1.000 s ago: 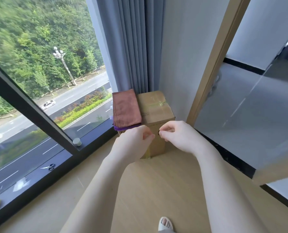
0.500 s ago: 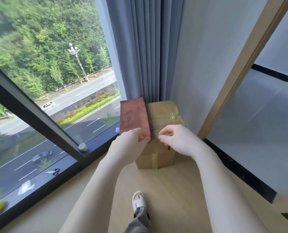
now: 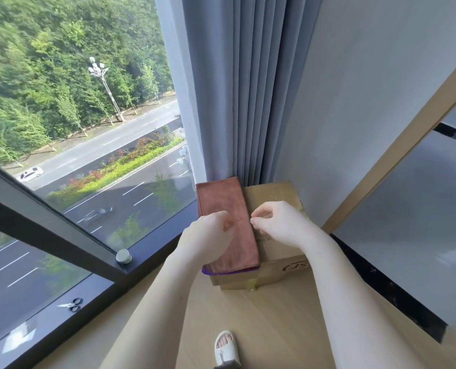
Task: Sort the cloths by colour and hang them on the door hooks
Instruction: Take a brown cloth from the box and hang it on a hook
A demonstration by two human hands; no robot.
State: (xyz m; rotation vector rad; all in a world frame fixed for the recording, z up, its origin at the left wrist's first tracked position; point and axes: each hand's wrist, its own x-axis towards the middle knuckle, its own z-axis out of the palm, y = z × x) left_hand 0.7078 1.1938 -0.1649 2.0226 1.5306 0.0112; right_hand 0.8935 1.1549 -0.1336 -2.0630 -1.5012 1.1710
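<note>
A folded brown cloth (image 3: 226, 209) is lying on a cardboard box (image 3: 274, 198), with a purple cloth (image 3: 221, 272) edging out beneath it. The box is standing on the wooden floor (image 3: 274, 328) by the curtain (image 3: 242, 89). The left hand (image 3: 208, 235) and right hand (image 3: 280, 222) are curling over the brown cloth; I cannot tell if either grip is pinching it.

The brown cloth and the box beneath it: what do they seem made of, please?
Brown cloth: probably microfibre, matt, with a soft short nap and stitched edge. Box: cardboard, it seems, plain tan, sealed with glossy tape.
</note>
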